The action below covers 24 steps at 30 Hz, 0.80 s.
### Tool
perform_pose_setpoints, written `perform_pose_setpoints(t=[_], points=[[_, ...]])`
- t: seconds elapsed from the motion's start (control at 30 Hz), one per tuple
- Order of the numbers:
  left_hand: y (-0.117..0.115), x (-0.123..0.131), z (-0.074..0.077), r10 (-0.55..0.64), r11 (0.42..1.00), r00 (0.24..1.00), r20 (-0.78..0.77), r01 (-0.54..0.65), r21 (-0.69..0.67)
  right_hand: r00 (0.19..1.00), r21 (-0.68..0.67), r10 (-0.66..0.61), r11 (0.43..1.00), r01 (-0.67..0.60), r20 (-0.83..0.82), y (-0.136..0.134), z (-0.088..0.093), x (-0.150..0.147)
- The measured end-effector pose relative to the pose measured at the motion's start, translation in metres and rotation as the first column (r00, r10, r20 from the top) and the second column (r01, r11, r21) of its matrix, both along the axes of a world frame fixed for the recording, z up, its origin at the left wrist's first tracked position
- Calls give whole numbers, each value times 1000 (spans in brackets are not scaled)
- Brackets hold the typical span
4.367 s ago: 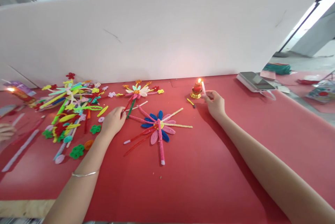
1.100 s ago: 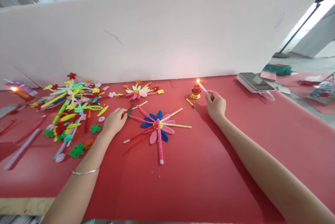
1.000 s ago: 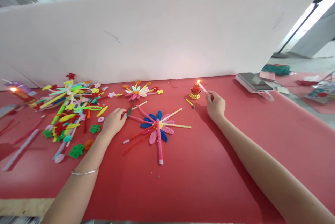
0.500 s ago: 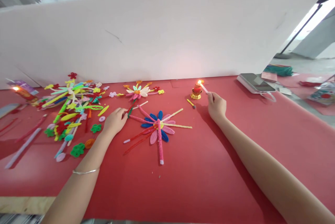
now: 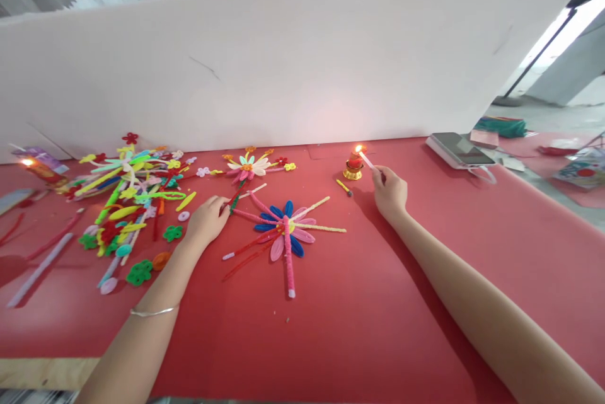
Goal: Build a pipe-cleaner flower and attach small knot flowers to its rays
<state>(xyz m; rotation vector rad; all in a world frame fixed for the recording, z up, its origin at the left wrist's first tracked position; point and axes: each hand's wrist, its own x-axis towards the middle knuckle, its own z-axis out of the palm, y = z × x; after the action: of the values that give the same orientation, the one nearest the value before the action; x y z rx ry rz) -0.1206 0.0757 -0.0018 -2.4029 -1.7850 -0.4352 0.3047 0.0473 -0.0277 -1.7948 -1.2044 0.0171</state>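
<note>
My right hand [image 5: 390, 191] is closed around a thin white stick [image 5: 367, 160] and holds its tip in the flame of a small red candle on a gold base [image 5: 353, 164]. My left hand [image 5: 207, 218] rests on the red table [image 5: 359, 303], fingers curled on the end of a red and green stem [image 5: 235, 195] that leads up to a pale flower [image 5: 247, 165]. A blue and pink flower with long stems [image 5: 284, 232] lies flat between my two hands.
A heap of coloured stems and small flower cut-outs [image 5: 123, 196] lies at the left. A second lit candle [image 5: 38, 169] burns at the far left. A short yellow stick [image 5: 344, 186] lies by the candle. A phone on a white box [image 5: 458, 148] sits far right. A white board [image 5: 293, 57] stands behind.
The white stick, upright beside the candle 4.4 s ago, is now tilted with its tip in the flame. My left hand has stayed put.
</note>
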Motion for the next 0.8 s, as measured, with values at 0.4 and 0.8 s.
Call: perform_pose_setpoints(t=[0.4,0.8], points=[[1,1,1,8,1000,1000,-17,-8,2,1000,24,-3,1000,3,12,0,0,0],[0,0,1,1,1000,1000,-11,-1,-6,1000,19,2,1000,-2,-13,0,0,-1]])
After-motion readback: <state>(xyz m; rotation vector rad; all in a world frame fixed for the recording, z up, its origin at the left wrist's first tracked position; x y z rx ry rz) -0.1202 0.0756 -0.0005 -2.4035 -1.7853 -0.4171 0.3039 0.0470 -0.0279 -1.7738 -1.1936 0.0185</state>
